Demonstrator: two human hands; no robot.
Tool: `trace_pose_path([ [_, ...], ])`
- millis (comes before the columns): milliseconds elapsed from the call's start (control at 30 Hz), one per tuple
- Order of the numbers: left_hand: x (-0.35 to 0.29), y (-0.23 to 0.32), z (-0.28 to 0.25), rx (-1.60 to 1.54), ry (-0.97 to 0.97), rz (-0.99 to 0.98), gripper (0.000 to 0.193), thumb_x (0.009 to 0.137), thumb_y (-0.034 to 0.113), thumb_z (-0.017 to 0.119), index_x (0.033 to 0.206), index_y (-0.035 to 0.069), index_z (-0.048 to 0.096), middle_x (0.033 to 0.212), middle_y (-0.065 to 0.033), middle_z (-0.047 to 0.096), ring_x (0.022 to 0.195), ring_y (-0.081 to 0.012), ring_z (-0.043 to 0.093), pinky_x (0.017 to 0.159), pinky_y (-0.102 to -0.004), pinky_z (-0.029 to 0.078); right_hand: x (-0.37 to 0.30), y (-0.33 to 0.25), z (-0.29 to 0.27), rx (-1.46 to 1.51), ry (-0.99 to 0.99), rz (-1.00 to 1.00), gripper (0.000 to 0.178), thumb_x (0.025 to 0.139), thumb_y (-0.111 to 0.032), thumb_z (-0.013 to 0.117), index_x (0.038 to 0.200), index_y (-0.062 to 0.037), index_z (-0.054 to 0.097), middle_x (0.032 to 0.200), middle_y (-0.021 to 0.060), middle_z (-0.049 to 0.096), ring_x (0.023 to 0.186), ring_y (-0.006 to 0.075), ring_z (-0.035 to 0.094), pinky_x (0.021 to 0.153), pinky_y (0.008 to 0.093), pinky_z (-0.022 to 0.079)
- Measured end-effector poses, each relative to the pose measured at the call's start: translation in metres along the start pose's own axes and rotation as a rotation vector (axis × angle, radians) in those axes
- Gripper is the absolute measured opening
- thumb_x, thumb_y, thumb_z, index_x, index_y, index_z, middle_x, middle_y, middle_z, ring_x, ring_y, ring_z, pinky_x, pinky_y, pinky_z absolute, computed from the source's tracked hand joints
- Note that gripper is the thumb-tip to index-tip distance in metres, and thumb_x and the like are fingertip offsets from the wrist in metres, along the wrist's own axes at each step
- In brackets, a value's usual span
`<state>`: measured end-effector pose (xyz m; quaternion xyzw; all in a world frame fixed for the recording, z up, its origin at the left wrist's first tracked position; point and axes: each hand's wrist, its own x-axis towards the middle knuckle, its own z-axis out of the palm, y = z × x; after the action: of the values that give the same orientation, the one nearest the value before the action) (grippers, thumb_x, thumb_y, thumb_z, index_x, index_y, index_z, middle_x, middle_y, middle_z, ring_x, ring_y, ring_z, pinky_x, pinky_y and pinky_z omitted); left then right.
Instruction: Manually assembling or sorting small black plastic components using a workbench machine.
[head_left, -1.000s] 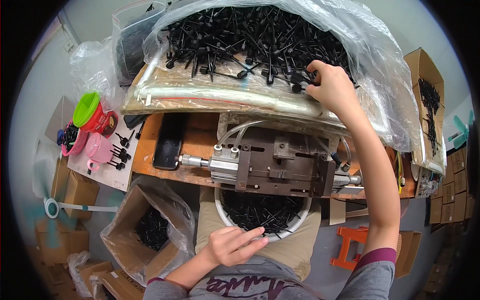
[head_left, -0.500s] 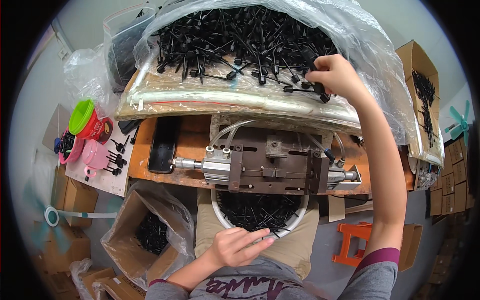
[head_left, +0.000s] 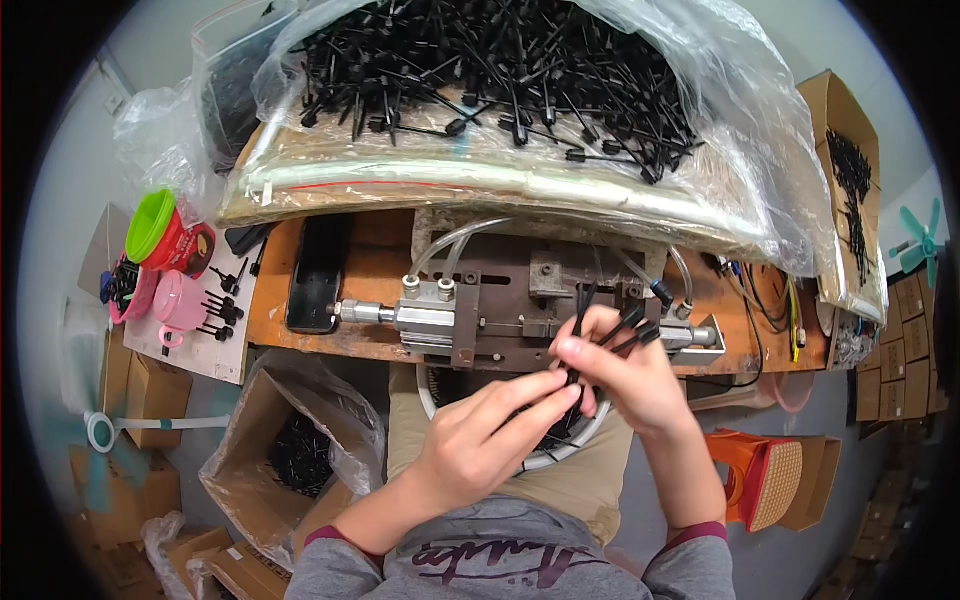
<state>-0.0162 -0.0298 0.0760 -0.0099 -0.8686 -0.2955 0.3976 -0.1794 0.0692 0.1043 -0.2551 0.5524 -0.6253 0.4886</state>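
Observation:
My right hand (head_left: 632,375) is closed around a few black plastic stems with ribbed heads (head_left: 630,320), held over the front edge of a clamping fixture (head_left: 550,275). My left hand (head_left: 468,440) meets it there, thumb and fingers pinching the lower end of a black stem (head_left: 572,378). Below both hands, a round white-rimmed container (head_left: 545,460) rests on my lap with similar black pieces in it, partly hidden by my hands. The fixture has a dark metal base, a silver cylinder (head_left: 428,325) on its left side and clear air tubes.
Beyond the fixture, a plastic-lined tray (head_left: 400,178) carries a large heap of black stems (head_left: 500,70). A phone (head_left: 318,285) lies on the left of the bench. Pink and green cups (head_left: 180,300) stand farther left. An open carton (head_left: 250,440) and an orange-red stool (head_left: 765,485) are on the floor.
My right hand has come down from the heap with black stems in it. My left hand has risen from the container's rim to meet it. The view has shifted slightly.

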Motion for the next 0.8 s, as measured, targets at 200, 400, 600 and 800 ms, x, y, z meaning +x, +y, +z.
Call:
trace_pose_path([
  [200,-0.002,0.01,0.004,0.013,-0.052,-0.058,0.041,0.067,-0.002,0.079,0.107,-0.001,0.069,0.1,-0.0096,0.068,0.079,-0.0219,0.068,0.064,-0.0297,0.056,-0.022,0.023,-0.007,0.076,-0.001,0.043,0.013,0.091,-0.01,0.066,0.09,0.0021,0.062,0.078,0.0069,0.065,0.05,0.0081,0.058,0.044,0.0209,0.046],
  [400,-0.009,0.01,0.014,-0.041,0.02,-0.248,0.041,0.066,-0.001,0.081,0.106,0.001,0.07,0.095,-0.0086,0.066,0.077,-0.0193,0.066,0.063,-0.0287,0.054,-0.036,0.028,-0.006,0.038,0.269,-0.11,0.011,0.091,-0.007,0.065,0.091,0.0036,0.062,0.082,0.0114,0.067,0.051,0.0094,0.058,0.046,0.0216,0.046],
  [600,-0.021,-0.007,0.033,0.13,-0.107,-0.225,0.029,0.072,0.005,0.077,0.099,0.001,0.069,0.112,-0.012,0.067,0.072,-0.0164,0.065,0.063,-0.0285,0.052,-0.052,0.029,-0.009,0.043,0.363,-0.205,0.009,0.089,-0.001,0.066,0.095,0.005,0.063,0.082,0.0133,0.068,0.054,0.013,0.061,0.05,0.0233,0.048],
  [800,-0.021,-0.016,0.045,0.359,-0.169,-0.143,0.025,0.073,0.01,0.076,0.097,0.003,0.069,0.122,-0.0098,0.066,0.068,-0.0168,0.066,0.064,-0.0273,0.053,-0.055,0.03,-0.008,0.004,0.358,-0.189,0.015,0.085,0.004,0.069,0.099,0.0066,0.064,0.082,0.0124,0.069,0.059,0.0145,0.065,0.054,0.0239,0.052],
])
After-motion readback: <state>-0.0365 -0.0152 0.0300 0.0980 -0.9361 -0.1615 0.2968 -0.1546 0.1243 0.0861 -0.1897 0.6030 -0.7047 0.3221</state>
